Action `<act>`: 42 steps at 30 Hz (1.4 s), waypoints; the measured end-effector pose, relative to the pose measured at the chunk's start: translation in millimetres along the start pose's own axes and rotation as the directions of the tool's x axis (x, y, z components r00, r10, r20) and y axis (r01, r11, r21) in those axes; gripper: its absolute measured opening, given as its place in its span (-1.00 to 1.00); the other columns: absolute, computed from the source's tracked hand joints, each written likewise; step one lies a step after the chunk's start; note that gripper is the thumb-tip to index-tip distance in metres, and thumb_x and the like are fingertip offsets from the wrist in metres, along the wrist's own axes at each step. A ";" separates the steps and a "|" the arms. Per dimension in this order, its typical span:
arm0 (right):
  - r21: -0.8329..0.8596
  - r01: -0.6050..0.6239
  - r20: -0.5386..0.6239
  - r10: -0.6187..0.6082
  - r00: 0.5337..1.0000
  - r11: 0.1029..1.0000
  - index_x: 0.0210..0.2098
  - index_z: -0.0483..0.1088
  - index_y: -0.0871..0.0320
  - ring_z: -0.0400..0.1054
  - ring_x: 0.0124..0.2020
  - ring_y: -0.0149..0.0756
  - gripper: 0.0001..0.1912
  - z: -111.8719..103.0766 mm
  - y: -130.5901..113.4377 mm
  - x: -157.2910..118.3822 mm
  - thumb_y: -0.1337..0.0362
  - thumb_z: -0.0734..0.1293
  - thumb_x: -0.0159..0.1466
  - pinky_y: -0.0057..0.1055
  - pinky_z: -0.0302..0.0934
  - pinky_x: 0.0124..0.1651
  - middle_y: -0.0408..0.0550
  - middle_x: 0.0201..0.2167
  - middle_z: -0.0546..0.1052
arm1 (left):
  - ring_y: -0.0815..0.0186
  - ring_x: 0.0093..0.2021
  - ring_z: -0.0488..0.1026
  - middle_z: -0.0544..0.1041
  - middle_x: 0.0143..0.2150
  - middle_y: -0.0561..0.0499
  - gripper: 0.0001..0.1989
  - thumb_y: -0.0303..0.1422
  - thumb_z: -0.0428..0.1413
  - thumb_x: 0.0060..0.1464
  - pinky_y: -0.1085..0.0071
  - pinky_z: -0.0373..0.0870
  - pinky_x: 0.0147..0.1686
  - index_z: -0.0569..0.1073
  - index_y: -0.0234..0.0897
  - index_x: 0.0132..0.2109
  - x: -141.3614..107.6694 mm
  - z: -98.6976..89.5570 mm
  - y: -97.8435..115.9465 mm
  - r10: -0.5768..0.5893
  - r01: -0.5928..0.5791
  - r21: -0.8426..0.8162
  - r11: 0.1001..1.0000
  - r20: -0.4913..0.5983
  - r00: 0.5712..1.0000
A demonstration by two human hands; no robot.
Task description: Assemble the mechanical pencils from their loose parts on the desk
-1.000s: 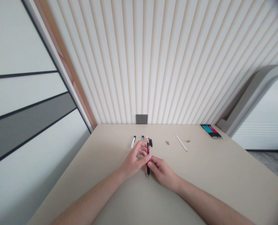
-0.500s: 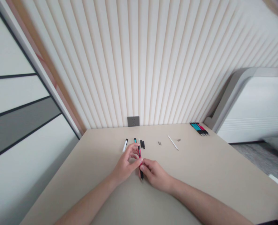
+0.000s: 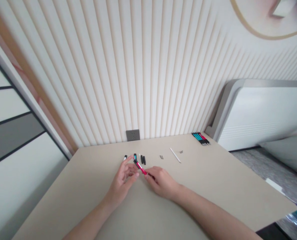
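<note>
A red pen with a black clip end (image 3: 140, 167) slants up and to the left from my right hand (image 3: 163, 181). The fingers and thumb of that hand pinch its lower part and hide its tip. My left hand (image 3: 122, 180) is spread around the pen's upper end, its index finger reaching the clip end and the thumb apart from the barrel; whether the finger touches is unclear. Just beyond lie two black tube-like pieces (image 3: 143, 160), a blue-and-black piece (image 3: 135, 156) and a white piece with a black end (image 3: 125, 157), partly covered by my left hand.
Right of the black pieces are small metallic bits (image 3: 161, 157), a slim white stick (image 3: 175, 155) and more tiny bits (image 3: 181, 152). Several blue and red pens (image 3: 200, 138) lie in a row near the table's (image 3: 213, 186) far right corner. A socket (image 3: 132, 135) sits on the ribbed wall.
The pen has gone from nearly upright to leaning left, and its lower tip is now hidden by my right hand. My left thumb has come off the barrel. The view has swung rightward.
</note>
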State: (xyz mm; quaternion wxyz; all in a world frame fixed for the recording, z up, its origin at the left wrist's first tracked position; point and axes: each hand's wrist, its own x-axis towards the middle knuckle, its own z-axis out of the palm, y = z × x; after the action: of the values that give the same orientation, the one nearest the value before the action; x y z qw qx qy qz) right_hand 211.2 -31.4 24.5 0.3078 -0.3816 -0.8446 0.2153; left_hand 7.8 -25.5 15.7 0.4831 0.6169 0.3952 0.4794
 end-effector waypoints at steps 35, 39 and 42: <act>-0.267 -0.892 -0.583 0.676 0.451 0.365 -0.11 0.54 0.22 0.45 -0.16 -0.03 -0.62 -218.1 241.7 -93.9 0.17 0.17 0.31 -0.33 0.20 -0.24 0.21 -0.20 0.57 | 0.27 -0.19 0.51 0.56 -0.25 0.00 -0.84 -0.38 0.03 0.20 0.40 0.45 -0.12 0.50 -0.15 -0.16 3.0 -20.4 -7.4 0.368 -0.491 0.685 0.538 0.333 0.868; -0.241 -0.922 -0.565 0.729 0.387 0.304 -0.16 0.57 0.19 0.47 -0.16 -0.03 -0.64 -228.8 271.2 -107.5 0.18 0.20 0.28 -0.35 0.21 -0.27 0.21 -0.22 0.59 | 0.28 -0.19 0.51 0.55 -0.25 0.01 -0.85 -0.38 0.04 0.19 0.42 0.46 -0.13 0.49 -0.14 -0.16 3.6 -24.4 -12.4 0.359 -0.463 0.696 0.549 0.304 0.882; -0.235 -0.927 -0.545 0.750 0.374 0.291 -0.19 0.58 0.19 0.48 -0.18 -0.06 -0.66 -230.2 289.8 -106.5 0.18 0.21 0.26 -0.37 0.21 -0.29 0.21 -0.25 0.59 | 0.27 -0.19 0.51 0.56 -0.25 0.01 -0.86 -0.37 0.05 0.18 0.42 0.47 -0.12 0.50 -0.13 -0.16 3.7 -25.2 -12.7 0.352 -0.455 0.706 0.543 0.300 0.887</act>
State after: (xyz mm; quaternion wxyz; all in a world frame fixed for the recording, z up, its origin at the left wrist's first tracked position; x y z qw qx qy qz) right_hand 572.4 94.0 -21.6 0.1682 -0.8679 -0.4651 0.0470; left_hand -16.2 -13.7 5.9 0.0791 0.8633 0.3754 0.3279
